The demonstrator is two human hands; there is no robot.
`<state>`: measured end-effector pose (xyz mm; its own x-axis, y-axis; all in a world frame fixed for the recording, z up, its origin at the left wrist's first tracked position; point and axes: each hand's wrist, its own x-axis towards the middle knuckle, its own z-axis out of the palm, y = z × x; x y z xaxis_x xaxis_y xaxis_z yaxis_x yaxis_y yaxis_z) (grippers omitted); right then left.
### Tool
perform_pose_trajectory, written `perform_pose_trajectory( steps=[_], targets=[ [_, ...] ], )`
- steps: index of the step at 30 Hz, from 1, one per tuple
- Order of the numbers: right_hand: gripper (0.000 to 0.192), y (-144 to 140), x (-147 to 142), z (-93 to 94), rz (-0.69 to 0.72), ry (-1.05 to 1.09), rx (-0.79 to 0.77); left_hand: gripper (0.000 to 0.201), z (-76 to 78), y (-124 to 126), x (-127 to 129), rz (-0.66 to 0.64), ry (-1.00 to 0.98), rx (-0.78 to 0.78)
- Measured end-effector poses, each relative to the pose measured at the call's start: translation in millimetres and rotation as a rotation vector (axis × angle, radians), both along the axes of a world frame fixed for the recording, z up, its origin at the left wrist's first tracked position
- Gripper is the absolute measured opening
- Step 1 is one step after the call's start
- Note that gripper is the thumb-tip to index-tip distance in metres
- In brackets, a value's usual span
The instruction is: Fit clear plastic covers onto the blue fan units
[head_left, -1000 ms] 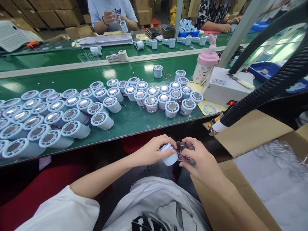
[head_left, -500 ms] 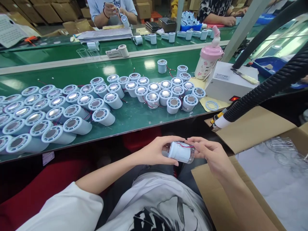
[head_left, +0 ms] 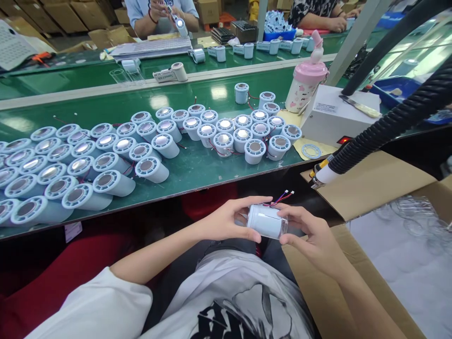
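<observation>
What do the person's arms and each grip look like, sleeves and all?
The left arm has a short, loose white sleeve; the right arm is bare as far as it shows. The left grip and right grip wear no gloves. I see no watch, bracelet or markings. The shirt is white with black print.

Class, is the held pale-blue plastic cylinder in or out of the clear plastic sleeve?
At least partly in: the clear sleeve extends past the cylinder.

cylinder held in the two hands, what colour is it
The cylinder is light blue, shown best in the head view.
</observation>
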<state>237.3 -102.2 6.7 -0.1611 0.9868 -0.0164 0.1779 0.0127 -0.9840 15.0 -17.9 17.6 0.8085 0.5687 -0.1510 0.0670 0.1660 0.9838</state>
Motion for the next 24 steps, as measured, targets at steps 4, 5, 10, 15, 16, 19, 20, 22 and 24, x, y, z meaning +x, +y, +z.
perform_pose_trajectory(
  steps=[4, 5, 10, 15, 16, 19, 20, 22, 24],
  targets=[
    [0.029, 0.1, 1.2, 2.0, 0.001, 0.104, -0.127, 0.077, 6.4, -0.4, -2.0, -0.020, -0.002, 0.091],
    [0.029, 0.5, 1.5, 2.0, 0.005, 0.135, -0.140, 0.077, 7.3, -0.4, -2.1, -0.022, -0.003, 0.112],
    [0.031, 1.9, 2.3, 0.2, 0.025, 0.252, -0.203, 0.076, 8.4, -0.3, -2.0, -0.036, -0.005, 0.193],
    [0.033, 3.0, 0.0, 1.9, 0.018, 0.332, -0.264, 0.076, 9.1, -1.0, -1.5, -0.038, -0.009, 0.258],
    [0.033, 3.4, -0.8, 2.7, 0.015, 0.350, -0.273, 0.076, 9.2, -1.2, -1.3, -0.036, -0.006, 0.266],
    [0.033, 4.6, -2.2, 4.5, 0.005, 0.403, -0.308, 0.074, 9.7, -1.6, -1.0, -0.036, -0.001, 0.275],
    [0.034, 5.0, -2.3, 4.4, -0.001, 0.414, -0.323, 0.074, 9.9, -1.7, -1.0, -0.037, -0.001, 0.277],
    [0.035, 5.5, -2.2, 3.0, -0.021, 0.422, -0.359, 0.074, 10.2, -1.5, -1.0, -0.037, -0.001, 0.285],
    [0.037, 5.6, -2.2, 0.5, -0.037, 0.421, -0.397, 0.074, 10.8, -1.4, -1.2, -0.035, 0.003, 0.299]
  ],
)
